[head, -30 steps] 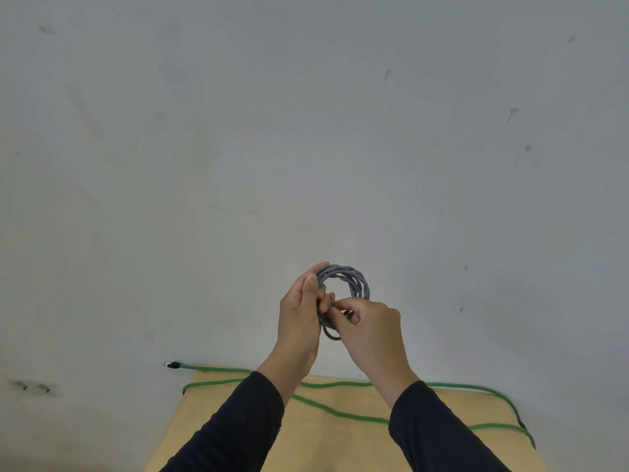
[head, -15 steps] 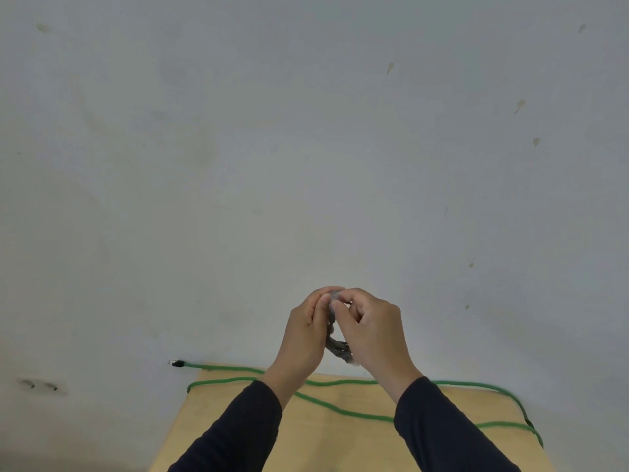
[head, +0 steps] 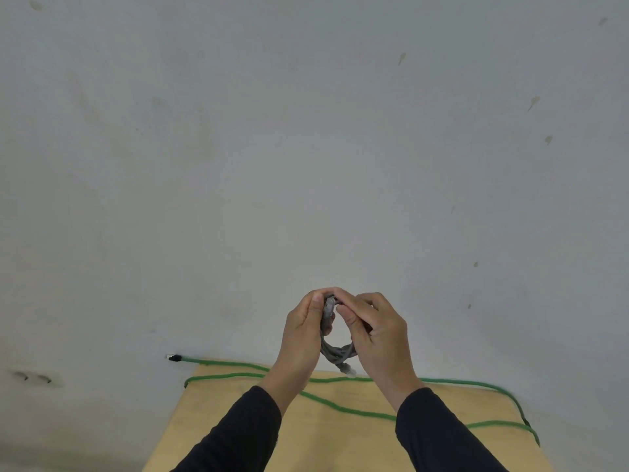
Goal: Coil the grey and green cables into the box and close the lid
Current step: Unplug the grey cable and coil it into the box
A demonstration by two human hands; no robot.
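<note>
View: head, the only camera, worn on the person's head.
Facing: forward and slightly down, toward a pale wall that fills most of the frame.
Lens: wide-angle, with straight edges bowing toward the borders.
Nearness: close to the raised hands, the left hand and right hand sitting low in the centre, forearms entering from the bottom edge.
Lower frame: the far part of a wooden table seen from above, its far edge meeting the wall, its near part cut off by the bottom border.
Shared part: none, since a single view covers the scene.
</note>
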